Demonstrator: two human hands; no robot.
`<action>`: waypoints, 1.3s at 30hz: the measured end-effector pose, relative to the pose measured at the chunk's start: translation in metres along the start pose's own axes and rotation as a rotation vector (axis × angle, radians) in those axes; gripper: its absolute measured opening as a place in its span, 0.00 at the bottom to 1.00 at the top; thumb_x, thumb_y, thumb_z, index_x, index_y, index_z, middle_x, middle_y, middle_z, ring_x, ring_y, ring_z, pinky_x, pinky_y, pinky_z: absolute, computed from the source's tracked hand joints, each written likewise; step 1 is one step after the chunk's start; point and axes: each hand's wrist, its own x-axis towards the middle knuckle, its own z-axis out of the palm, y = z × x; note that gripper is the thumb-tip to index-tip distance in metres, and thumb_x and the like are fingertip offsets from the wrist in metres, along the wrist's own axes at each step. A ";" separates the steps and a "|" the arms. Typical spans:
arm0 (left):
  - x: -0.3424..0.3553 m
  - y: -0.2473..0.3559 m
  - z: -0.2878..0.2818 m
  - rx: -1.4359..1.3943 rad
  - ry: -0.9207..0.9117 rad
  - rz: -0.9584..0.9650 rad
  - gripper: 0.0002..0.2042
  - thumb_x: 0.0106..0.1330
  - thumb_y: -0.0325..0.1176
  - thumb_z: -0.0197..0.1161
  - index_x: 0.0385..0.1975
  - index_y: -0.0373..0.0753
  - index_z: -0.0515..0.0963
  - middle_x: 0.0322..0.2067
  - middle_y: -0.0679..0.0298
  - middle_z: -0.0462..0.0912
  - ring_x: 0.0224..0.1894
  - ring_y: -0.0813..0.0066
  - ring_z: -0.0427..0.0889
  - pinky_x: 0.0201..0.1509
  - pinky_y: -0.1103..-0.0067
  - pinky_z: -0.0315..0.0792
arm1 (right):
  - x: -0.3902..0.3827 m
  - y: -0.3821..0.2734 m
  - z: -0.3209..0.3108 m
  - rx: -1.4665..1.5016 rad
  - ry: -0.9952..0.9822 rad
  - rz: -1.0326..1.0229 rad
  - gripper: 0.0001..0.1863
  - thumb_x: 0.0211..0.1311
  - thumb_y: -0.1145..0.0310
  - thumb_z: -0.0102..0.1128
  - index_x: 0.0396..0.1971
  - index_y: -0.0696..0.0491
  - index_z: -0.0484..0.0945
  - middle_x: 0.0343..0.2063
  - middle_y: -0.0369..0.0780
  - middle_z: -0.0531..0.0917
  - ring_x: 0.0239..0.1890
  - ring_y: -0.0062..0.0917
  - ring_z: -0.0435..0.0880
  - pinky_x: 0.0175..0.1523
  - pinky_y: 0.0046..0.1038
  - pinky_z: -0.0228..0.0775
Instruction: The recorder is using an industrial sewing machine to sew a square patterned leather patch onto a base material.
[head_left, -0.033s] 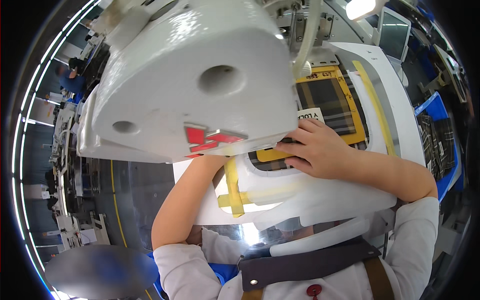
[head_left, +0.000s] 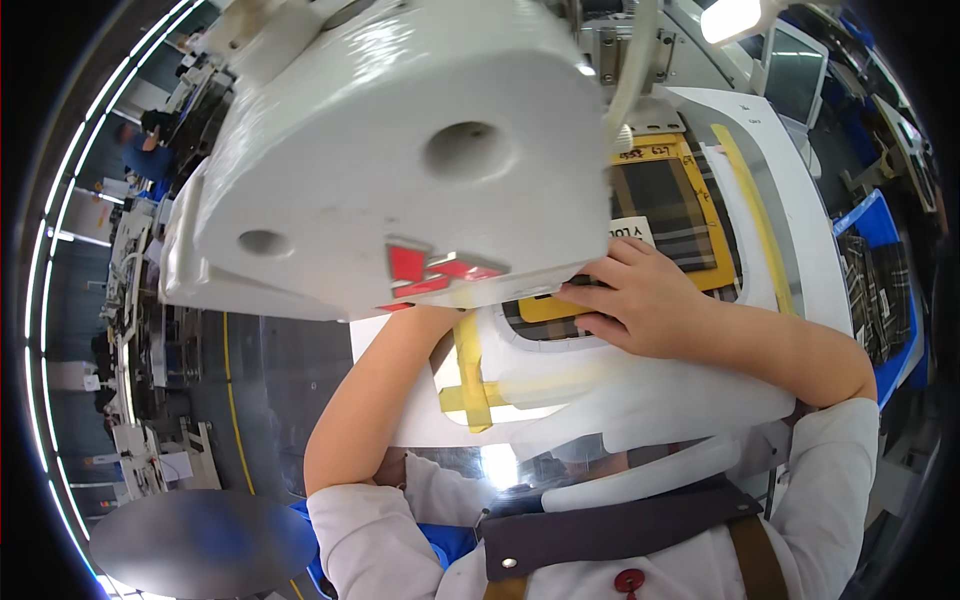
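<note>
My right hand [head_left: 645,302] rests palm down at the near edge of a yellow frame [head_left: 713,225], its fingers apart and pointing left. Their tips come close to the white machine head [head_left: 330,190] and are partly covered by it. Inside the frame lies dark plaid fabric [head_left: 655,190], with more plaid showing around its outer edge. A small pale printed card [head_left: 633,231] sits on the fabric just beyond my fingers. My left forearm reaches under the machine head; only the wrist end of my left hand [head_left: 438,320] shows, and its fingers are hidden.
White template sheets with strips of yellow tape [head_left: 468,375] surround the frame. At the right, a blue bin [head_left: 862,212] holds more plaid cloth [head_left: 885,290]. A screen [head_left: 795,70] and a lit lamp [head_left: 730,18] stand at the back right. Someone sits far left.
The whole picture has shifted slightly, with the machine head appearing a little farther right and up. Both arms and the right hand keep nearly the same pose on the frame.
</note>
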 end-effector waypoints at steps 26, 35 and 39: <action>0.016 -0.061 0.016 0.472 -0.185 0.046 0.12 0.60 0.28 0.58 0.43 0.34 0.76 0.45 0.52 0.78 0.49 0.58 0.77 0.53 0.68 0.70 | 0.004 -0.021 -0.009 0.013 -0.036 0.151 0.18 0.48 0.77 0.60 0.43 0.59 0.80 0.45 0.49 0.77 0.52 0.47 0.72 0.58 0.41 0.63; 0.031 -0.084 0.014 0.482 -0.219 0.001 0.12 0.58 0.28 0.58 0.42 0.34 0.76 0.42 0.50 0.80 0.46 0.53 0.79 0.50 0.65 0.72 | 0.028 0.018 -0.022 0.214 -0.005 0.327 0.15 0.51 0.78 0.59 0.41 0.61 0.79 0.44 0.50 0.77 0.51 0.48 0.73 0.57 0.38 0.63; 0.023 -0.072 0.007 0.459 -0.161 0.012 0.12 0.57 0.29 0.58 0.41 0.34 0.77 0.41 0.49 0.80 0.45 0.52 0.79 0.48 0.64 0.72 | 0.038 0.037 -0.015 0.141 -0.046 0.262 0.15 0.48 0.76 0.62 0.39 0.57 0.79 0.46 0.50 0.78 0.50 0.50 0.73 0.56 0.42 0.63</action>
